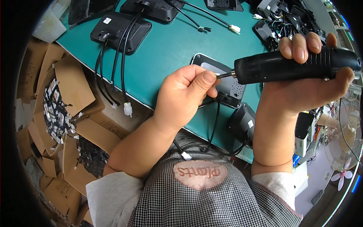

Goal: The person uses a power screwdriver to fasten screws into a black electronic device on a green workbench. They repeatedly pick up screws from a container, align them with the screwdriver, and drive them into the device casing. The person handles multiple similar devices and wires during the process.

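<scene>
My right hand is wrapped round a black electric screwdriver, held level with its bit toward the left. The fingers of my left hand are pinched at the tip of the bit; whether a screw is between them is too small to tell. Beneath both hands, a black housing with a light rim and a speaker-like grid of holes lies on the green table, partly hidden by my left hand. A black cable runs from it toward my apron.
Black units with cables lie at the back left of the green table. Another unit sits by my right forearm. A heap of black parts fills the back right. Cardboard boxes with cabled parts stand left; a fan stands right.
</scene>
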